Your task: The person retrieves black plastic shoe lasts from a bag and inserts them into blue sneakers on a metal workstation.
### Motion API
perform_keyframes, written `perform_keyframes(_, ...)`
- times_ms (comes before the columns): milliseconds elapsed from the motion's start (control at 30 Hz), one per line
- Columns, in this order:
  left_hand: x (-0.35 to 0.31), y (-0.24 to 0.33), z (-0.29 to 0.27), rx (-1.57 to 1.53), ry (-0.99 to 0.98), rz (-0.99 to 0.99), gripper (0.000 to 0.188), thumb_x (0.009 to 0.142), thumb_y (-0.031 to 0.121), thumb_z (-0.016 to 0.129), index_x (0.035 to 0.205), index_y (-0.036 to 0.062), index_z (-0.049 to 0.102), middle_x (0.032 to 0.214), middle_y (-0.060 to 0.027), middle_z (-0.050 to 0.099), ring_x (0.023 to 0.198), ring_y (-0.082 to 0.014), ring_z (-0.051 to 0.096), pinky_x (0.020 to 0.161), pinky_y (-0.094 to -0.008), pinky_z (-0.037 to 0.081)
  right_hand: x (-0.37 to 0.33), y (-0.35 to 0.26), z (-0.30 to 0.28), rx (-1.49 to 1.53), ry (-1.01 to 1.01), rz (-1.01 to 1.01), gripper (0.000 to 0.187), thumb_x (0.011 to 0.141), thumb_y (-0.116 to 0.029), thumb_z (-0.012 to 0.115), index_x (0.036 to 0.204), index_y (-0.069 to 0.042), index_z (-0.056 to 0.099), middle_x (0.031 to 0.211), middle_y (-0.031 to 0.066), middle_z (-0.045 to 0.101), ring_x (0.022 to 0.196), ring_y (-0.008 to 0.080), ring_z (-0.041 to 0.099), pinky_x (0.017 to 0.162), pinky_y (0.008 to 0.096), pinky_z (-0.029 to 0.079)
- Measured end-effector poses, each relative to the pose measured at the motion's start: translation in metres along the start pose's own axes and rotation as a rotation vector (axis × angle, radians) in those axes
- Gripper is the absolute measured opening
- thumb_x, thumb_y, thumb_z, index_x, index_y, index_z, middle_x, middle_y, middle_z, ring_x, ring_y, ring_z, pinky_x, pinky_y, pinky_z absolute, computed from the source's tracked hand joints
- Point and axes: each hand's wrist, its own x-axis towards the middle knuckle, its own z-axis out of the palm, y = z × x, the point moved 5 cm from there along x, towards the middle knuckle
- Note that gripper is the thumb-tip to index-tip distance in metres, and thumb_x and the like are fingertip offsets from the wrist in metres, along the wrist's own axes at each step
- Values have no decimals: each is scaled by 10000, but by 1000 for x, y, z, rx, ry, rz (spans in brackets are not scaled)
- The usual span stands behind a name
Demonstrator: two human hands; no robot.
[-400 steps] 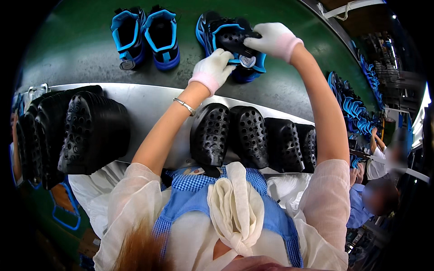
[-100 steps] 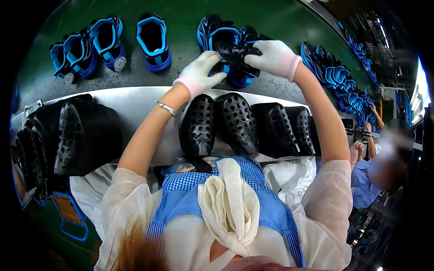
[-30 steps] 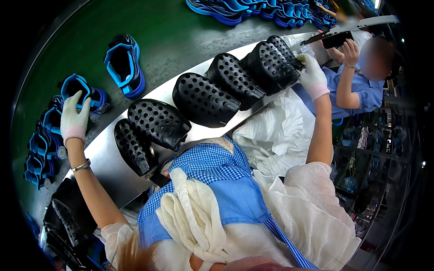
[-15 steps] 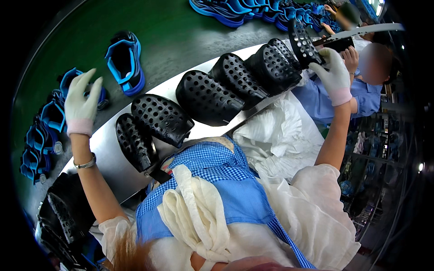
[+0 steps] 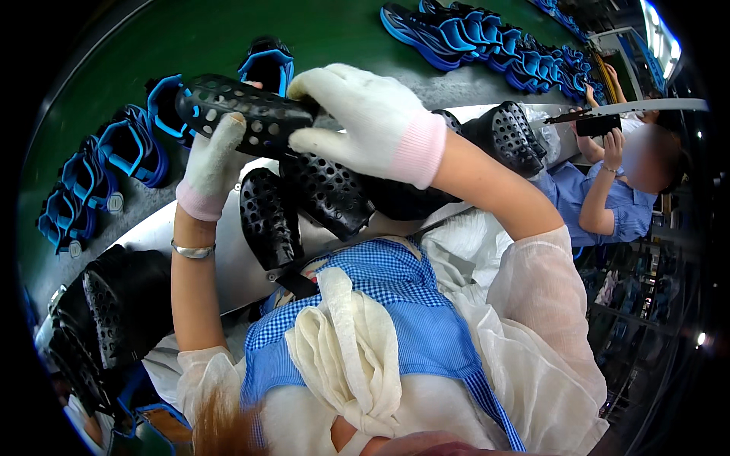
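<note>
A black shoe tree [image 5: 236, 106], its shell full of round holes, is held up level in front of me. My right hand [image 5: 361, 121], in a white glove with a pink cuff, grips its right end. Beneath and near its left part is my left hand [image 5: 209, 163], gloved the same, with the thumb against the near side; its other fingers are hidden behind. Several more black shoe trees [image 5: 270, 216] stand below on the metal ledge. Just behind the held one is a black and blue shoe [image 5: 268, 64], partly covered.
A row of black and blue shoes [image 5: 133, 148] lines the green belt [image 5: 190, 38] at left, and another row [image 5: 464, 38] runs off at far right. White crumpled cloth [image 5: 468, 247] lies right of my apron. A person in blue [image 5: 585, 201] sits at right. Black shoe trees [image 5: 114, 304] are at lower left.
My right hand has brought the shoe tree leftward from the right end of the row. My left hand, spread in the air before, has closed on it. The view has shifted somewhat.
</note>
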Motion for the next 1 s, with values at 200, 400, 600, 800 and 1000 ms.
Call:
perform_keyframes(200,3,-8,-30,-25,112,89,257,938,172,548,1111,-13,503,1081,-118,592,985,-213,602,870,-381,516,25,4,24,-78,-31,8,318,803,-332,573,837,-16,561,787,187,612,766,345,620,690,421,513)
perform_keyframes(400,3,-2,-22,397,226,-228,485,858,422,637,1100,2,614,999,-116,647,864,-210,645,767,-319,527,26,19,20,59,1,41,283,786,-302,604,817,-21,613,731,170,619,697,324,625,641,388,502)
perform_keyframes(600,23,-25,-42,1399,47,149,402,791,323,642,1068,34,618,1100,-146,566,973,-327,580,845,-380,479,24,60,4,75,-113,281,278,776,-268,600,795,5,642,656,158,618,592,267,624,587,337,508)
perform_keyframes(800,55,-59,-42,1445,92,118,323,829,302,594,1074,95,628,1031,-163,592,948,-348,576,826,-418,475,69,78,7,-51,-415,384,435,765,-405,556,771,19,654,615,154,611,548,225,620,549,324,516)
perform_keyframes(1000,75,-65,-32,1510,51,29,364,822,344,601,1059,70,641,996,-160,631,933,-330,593,816,-387,480,120,83,57,-468,-430,287,342,772,-310,512,800,-30,705,755,171,673,721,309,659,707,395,533)
